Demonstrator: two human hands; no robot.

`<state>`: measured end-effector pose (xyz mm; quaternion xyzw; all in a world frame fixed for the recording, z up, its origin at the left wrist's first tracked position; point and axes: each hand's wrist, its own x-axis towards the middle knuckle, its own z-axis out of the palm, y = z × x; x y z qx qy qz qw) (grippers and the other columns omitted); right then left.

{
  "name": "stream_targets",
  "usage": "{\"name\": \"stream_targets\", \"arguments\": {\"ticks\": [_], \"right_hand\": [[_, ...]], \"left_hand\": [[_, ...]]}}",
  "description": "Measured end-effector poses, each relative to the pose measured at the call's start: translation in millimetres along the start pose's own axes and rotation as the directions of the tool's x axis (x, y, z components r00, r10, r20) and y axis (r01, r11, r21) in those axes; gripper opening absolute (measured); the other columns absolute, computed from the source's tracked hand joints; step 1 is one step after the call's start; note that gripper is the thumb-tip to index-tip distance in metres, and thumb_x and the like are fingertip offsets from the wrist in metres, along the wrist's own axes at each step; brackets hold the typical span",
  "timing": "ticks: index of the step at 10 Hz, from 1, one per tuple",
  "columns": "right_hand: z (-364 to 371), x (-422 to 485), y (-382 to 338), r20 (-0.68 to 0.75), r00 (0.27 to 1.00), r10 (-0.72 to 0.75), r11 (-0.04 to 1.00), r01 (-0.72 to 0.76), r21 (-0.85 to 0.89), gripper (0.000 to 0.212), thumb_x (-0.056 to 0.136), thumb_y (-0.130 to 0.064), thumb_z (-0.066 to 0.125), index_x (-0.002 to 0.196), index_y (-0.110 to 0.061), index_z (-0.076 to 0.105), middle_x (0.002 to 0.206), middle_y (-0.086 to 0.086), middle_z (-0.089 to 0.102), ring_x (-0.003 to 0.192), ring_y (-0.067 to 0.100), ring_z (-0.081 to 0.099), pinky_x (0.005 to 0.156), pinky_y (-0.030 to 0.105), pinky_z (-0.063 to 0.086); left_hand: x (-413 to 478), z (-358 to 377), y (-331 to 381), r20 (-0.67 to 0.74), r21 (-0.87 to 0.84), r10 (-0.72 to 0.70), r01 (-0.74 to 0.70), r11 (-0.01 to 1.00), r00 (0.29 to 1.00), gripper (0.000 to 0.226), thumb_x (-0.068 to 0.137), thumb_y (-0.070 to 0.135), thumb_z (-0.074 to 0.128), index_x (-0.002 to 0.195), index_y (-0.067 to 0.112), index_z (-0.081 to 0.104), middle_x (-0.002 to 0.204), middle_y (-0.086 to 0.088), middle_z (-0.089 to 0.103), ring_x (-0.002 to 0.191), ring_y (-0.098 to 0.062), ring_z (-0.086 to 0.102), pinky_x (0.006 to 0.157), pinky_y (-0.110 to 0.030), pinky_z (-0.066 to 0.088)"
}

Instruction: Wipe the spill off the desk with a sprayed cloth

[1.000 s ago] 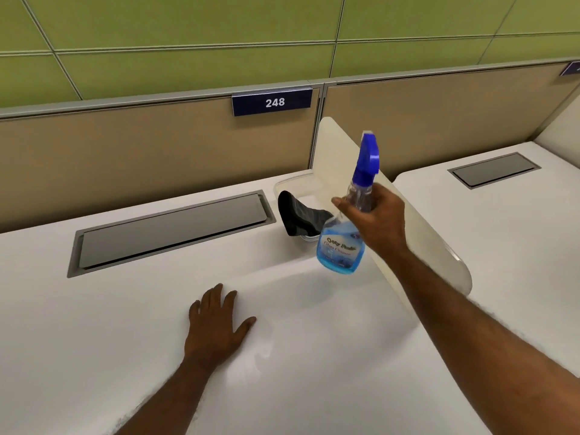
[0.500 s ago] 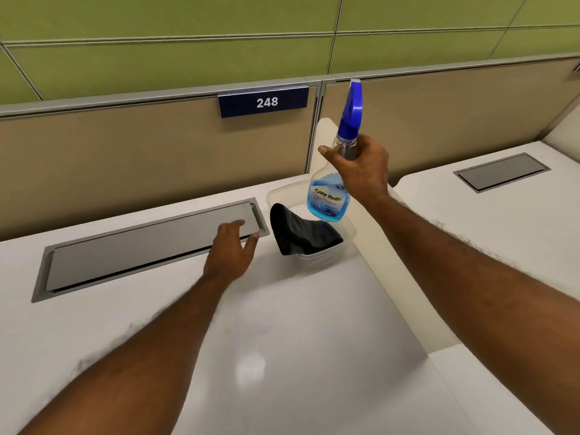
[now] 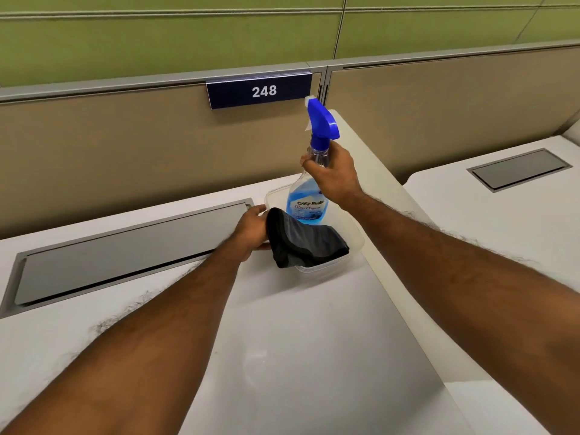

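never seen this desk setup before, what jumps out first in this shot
The spray bottle of blue liquid with its bright blue trigger stands out, held up by the neck in the right hand above the clear tray at the back of the white desk. Just below it, the left hand touches the dark cloth draped over the tray's edge. Behind, a dark sign reading 248 sits on the tan partition.

Cloth (image 3: 309, 244) in tray (image 3: 356, 243) — spray bottle (image 3: 309, 196) behind, cable hatch (image 3: 125, 255) left.

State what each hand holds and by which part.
Right hand grips the spray bottle by its neck, below the blue trigger head. Left hand grasps the dark cloth at its left edge.
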<state>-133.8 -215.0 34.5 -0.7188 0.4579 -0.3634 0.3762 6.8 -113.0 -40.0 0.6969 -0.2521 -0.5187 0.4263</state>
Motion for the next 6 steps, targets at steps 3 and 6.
{"name": "stream_targets", "arguments": {"ticks": [3,6], "right_hand": [[11.1,6.8,8.0,-0.003,0.999,0.032,0.999,-0.032,0.012,0.023,0.089,-0.021,0.068,0.106,-0.021,0.052,0.091,-0.009,0.061,0.08,0.007,0.059,0.072,0.016,0.042],[-8.5,-20.8,7.7,0.012,0.994,0.112,0.99,-0.11,-0.089,0.078,0.083,-0.035,0.077,0.144,-0.016,0.033,0.14,0.007,0.052,0.117,0.018,0.053,0.095,0.033,0.046]], "left_hand": [[4.3,-1.7,-5.6,-0.014,0.0,0.05,-0.05,0.999,0.999,0.037,0.101,0.027,0.048,0.137,0.019,0.047,0.094,0.005,0.064,0.081,-0.013,0.063,0.04,-0.02,0.05],[-16.0,-28.4,-10.4,-0.141,0.3,0.129,-0.081,0.95,0.982,0.047,0.099,0.032,0.05,0.142,0.012,0.046,0.138,-0.014,0.054,0.121,-0.034,0.055,0.097,-0.041,0.05]]}}
